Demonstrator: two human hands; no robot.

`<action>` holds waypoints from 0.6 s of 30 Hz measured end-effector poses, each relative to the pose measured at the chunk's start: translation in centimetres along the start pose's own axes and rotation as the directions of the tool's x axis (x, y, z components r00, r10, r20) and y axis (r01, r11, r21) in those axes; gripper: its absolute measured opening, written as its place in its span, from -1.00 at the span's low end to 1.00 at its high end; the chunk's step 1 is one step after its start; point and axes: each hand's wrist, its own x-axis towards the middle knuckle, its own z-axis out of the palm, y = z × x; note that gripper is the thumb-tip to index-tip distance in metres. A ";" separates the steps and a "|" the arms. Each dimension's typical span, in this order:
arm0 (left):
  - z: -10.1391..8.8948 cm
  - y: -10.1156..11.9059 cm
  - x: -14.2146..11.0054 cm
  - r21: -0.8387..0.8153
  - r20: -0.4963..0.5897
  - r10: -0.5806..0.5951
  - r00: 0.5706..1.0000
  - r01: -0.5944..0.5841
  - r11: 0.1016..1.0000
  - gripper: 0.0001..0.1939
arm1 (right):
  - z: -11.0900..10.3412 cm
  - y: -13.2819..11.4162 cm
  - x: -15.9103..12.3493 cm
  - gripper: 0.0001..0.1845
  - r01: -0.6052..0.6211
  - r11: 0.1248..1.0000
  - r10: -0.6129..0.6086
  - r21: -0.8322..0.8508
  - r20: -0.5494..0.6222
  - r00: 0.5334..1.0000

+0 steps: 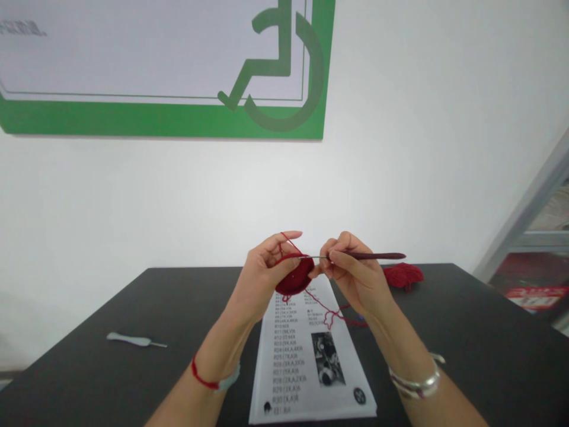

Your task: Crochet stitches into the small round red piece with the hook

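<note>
Think of your two hands as the middle of a clock, with 12 straight ahead of you.

Your left hand (262,276) is partly closed. It pinches the round red crochet piece (297,276) between the thumb and fingers, and the piece sits right between your two hands. A thin red yarn strand (288,244) goes up and over your pointing finger.

Your right hand (355,276) is partly closed too. It holds a crochet hook (373,256) with a long dark red handle, the way you hold a pencil. The thin metal tip of the hook reaches left, into the top of the red piece.

More red yarn (331,314) hangs down at 5 o'clock and lies over the paper pattern sheet (302,362). That sheet has rows of printed words and a small photo, and it sits at 6 o'clock, just under your hands. A red yarn ball (403,275) sits at 3 o'clock. A second crochet hook (136,340) with a pale handle lies at 8 o'clock.

All of this is on a dark table (489,332). A green and white sign (155,112) hangs on the white wall at 11 o'clock.
</note>
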 end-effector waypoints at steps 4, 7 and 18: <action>0.4 0.2 -0.1 0.032 -0.046 0.018 0.999 -0.016 0.999 -0.67 | -0.7 -0.1 -0.2 -0.86 0.087 0.990 -0.083 -0.114 0.039 0.996; 0.6 0.3 -0.3 0.030 -0.074 0.011 0.997 -0.009 1.000 -0.67 | -0.9 0.2 -0.5 -0.87 0.157 0.959 -0.157 -0.238 0.018 0.987; 0.7 -0.2 0.0 -0.029 -0.111 -0.007 0.994 0.004 1.000 -0.68 | -0.2 0.9 -1.4 -0.87 0.409 0.628 -0.386 -0.662 0.191 0.902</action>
